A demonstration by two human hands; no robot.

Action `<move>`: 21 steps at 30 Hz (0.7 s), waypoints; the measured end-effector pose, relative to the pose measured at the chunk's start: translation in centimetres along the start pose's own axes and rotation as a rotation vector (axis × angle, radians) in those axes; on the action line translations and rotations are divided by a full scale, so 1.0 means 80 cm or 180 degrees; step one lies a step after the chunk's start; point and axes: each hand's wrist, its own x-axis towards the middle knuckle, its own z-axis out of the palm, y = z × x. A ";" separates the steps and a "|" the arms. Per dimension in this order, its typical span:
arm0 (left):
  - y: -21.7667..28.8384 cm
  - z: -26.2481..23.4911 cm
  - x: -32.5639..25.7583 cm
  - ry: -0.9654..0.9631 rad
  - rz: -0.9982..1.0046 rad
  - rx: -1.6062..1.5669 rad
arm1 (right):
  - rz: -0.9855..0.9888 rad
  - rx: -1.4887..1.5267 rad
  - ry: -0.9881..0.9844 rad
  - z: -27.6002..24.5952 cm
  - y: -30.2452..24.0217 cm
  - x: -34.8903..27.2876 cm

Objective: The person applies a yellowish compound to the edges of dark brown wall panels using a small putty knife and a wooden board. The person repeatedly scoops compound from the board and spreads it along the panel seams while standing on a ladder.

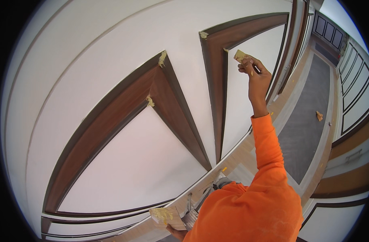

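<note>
My right hand is raised against the white wall and holds a small putty knife smeared with yellowish filler, close to the corner of a dark brown wood-grain frame. Dabs of the same filler sit on the mitred corners of a second brown frame to the left. My left hand is low at the bottom edge, gripping a flat board loaded with filler. Both arms wear orange sleeves.
The wall is white with dark moulding panels. Below lies a corridor with a grey carpet strip, pale wood floor borders and a scrap on the carpet. The metal top of a ladder shows under my chest.
</note>
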 end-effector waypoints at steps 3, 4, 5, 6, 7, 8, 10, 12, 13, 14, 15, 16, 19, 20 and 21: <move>-0.008 -0.023 0.027 -0.0203 -0.0089 0.0006 | 0.0430 0.0659 -0.0262 -0.020 -0.003 0.005; -0.012 -0.025 0.033 -0.0246 -0.0103 0.0010 | 0.0548 0.0880 -0.0338 -0.025 -0.004 0.007; -0.015 -0.030 0.035 -0.0274 -0.0127 0.0003 | 0.0606 0.0968 -0.0385 -0.030 -0.006 0.009; -0.017 -0.032 0.042 -0.0335 -0.0152 0.0007 | 0.0663 0.1059 -0.0434 -0.034 -0.007 0.011; -0.020 -0.035 0.048 -0.0363 -0.0165 0.0005 | 0.0730 0.1144 -0.0485 -0.036 -0.009 0.012; -0.023 -0.038 0.050 -0.0396 -0.0183 -0.0014 | 0.0780 0.1172 -0.0508 -0.038 -0.012 0.012; -0.028 -0.046 0.054 -0.0455 -0.0180 -0.0021 | 0.0898 0.1242 -0.0586 -0.036 -0.020 0.010; -0.033 -0.049 0.049 -0.0397 -0.0105 -0.0091 | 0.0886 0.1316 -0.0765 -0.034 -0.024 0.004; -0.035 -0.045 0.046 -0.0359 -0.0034 -0.0126 | 0.0896 0.1363 -0.0885 -0.033 -0.026 -0.001; -0.034 -0.039 0.031 -0.0215 0.0080 -0.0203 | 0.0841 0.1463 -0.1074 -0.028 -0.026 -0.010; -0.021 -0.022 0.018 -0.0347 -0.0043 -0.0367 | 0.0851 0.1560 -0.1258 -0.028 -0.022 -0.011; -0.015 -0.016 0.010 -0.0427 -0.0075 -0.0624 | 0.0803 0.1582 -0.1507 -0.032 -0.022 -0.021; 0.016 0.020 -0.019 -0.0317 -0.0060 -0.0676 | 0.1188 0.1857 -0.1882 -0.047 -0.006 -0.074; -0.004 -0.019 -0.007 -0.0066 0.0195 -0.0632 | 0.1396 0.1799 -0.2188 -0.046 -0.006 -0.098; 0.001 -0.011 -0.018 0.0156 0.0261 -0.0585 | 0.1481 0.1676 -0.2579 -0.050 -0.001 -0.119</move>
